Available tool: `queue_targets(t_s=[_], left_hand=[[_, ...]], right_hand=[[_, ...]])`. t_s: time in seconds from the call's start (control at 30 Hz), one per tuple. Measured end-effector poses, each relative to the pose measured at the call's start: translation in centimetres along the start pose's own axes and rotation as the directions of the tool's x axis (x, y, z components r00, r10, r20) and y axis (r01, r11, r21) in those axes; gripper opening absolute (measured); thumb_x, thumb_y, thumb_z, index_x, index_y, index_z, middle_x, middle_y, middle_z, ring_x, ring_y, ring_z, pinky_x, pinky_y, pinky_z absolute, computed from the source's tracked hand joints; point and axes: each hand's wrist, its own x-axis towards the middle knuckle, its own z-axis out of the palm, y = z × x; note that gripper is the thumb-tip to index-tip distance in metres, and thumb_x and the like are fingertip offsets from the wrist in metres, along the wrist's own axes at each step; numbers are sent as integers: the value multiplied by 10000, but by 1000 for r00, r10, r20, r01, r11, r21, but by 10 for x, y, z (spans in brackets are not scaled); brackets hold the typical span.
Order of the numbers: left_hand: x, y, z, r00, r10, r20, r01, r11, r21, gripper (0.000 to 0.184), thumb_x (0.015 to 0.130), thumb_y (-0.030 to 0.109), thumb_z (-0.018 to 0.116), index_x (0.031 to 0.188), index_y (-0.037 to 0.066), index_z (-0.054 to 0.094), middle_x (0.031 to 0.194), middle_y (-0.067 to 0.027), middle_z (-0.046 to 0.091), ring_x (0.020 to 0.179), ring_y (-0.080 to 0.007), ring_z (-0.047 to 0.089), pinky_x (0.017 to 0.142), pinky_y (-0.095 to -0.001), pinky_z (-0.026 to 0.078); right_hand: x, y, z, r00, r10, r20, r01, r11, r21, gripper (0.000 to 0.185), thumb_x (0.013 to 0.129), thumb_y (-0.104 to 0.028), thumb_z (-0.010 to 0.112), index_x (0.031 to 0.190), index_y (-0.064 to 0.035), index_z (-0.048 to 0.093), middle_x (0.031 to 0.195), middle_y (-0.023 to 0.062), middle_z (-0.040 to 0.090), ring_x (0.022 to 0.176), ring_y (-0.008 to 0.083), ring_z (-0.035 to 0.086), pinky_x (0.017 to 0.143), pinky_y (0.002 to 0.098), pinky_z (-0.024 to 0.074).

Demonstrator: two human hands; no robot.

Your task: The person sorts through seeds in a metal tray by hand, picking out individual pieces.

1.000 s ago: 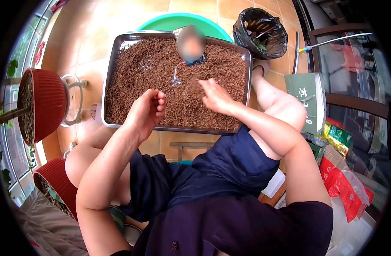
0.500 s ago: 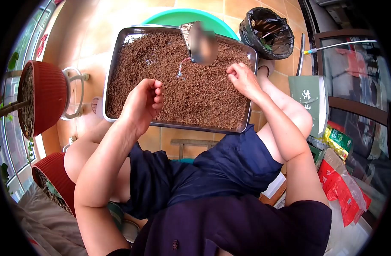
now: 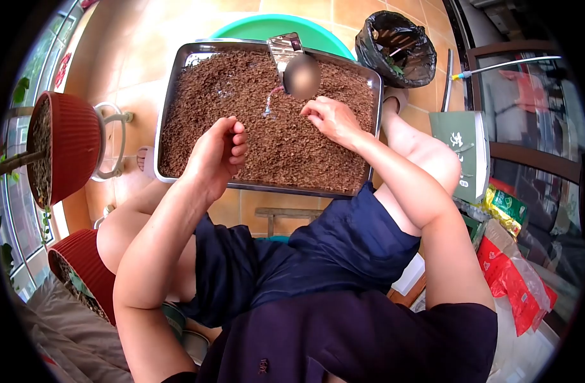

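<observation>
A metal tray (image 3: 161,137) of brown, crumbly soil (image 3: 286,153) rests in front of me. My left hand (image 3: 217,152) hovers over its near left part, fingers curled in toward the palm; what they hold, if anything, is hidden. Above the soil right of centre is my right hand (image 3: 334,121), thumb and fingers drawn together, with nothing I can make out between them. A small pale, reddish-ended thing (image 3: 267,107) lies on the soil between the hands. At the far edge leans a shiny flat piece (image 3: 285,48), its lower part covered by a blurred patch.
Behind the tray sits a green basin (image 3: 292,24). A bin lined with a black bag (image 3: 395,70) stands far right. Red plant pots (image 3: 69,147) are at left. A green booklet (image 3: 462,153) and a red plastic bag (image 3: 509,274) lie at right. A low wooden stool (image 3: 286,212) shows below the tray.
My right hand has moved left and slightly inward over the soil, from near the tray's right side toward its middle. My left hand has stayed nearly still.
</observation>
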Motion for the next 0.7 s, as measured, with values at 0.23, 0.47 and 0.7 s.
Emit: queue_targets(t_s=[0.23, 0.47, 0.7], left_hand=[[-5, 6, -13, 1000, 10, -10, -10, 1000, 1, 240, 1014, 253, 469, 816, 121, 506, 692, 41, 434, 577, -70, 383, 494, -218, 305], [-10, 5, -5, 999, 10, 36, -11, 999, 35, 248, 1015, 267, 472, 821, 119, 517, 699, 44, 455, 588, -69, 395, 506, -215, 312], [1, -13, 9, 999, -29, 12, 25, 956, 292, 199, 1001, 245, 535, 1025, 73, 633, 780, 64, 561, 665, -32, 498, 564, -185, 394]], right_hand=[[9, 14, 13, 999, -33, 21, 36, 977, -210, 97, 836, -100, 596, 913, -76, 650, 888, 138, 646, 866, 333, 641, 741, 448, 514], [-8, 20, -12, 938, 288, 195, -310, 946, 94, 169, 840, -213, 706, 931, -70, 713, 898, 79, 683, 837, 216, 673, 763, 368, 536], [-3, -40, -27, 867, 250, 431, -486, 612, 623, 190, 945, -184, 647, 1031, -15, 643, 856, 38, 666, 722, 91, 643, 618, 250, 550]])
